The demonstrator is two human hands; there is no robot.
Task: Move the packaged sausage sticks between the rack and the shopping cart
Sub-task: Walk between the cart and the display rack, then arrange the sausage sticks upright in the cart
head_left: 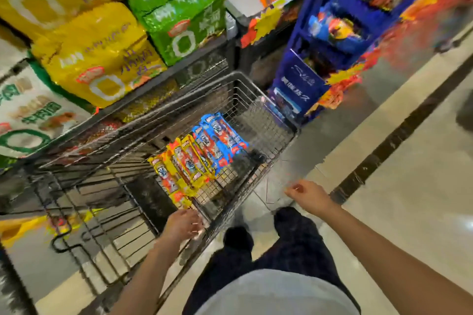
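Several packs of sausage sticks lie in the wire shopping cart (268, 107): yellow packs (179, 169) toward me and blue packs (220, 138) just beyond them, side by side on the cart's floor. My left hand (183, 225) is at the cart's near rim, fingers curled over the wire just below the closest yellow pack. Out to the right of the cart, my right hand (308, 195) hovers above the floor with loosely curled fingers and holds nothing. The frame is blurred by motion.
Large yellow (99, 59), green (184, 10) and white (30, 110) bags fill the shelf left of the cart. A blue display rack (330, 33) with colourful snack packs stands beyond the cart to the right. A pale tiled floor (409, 174) with a dark stripe runs along the right.
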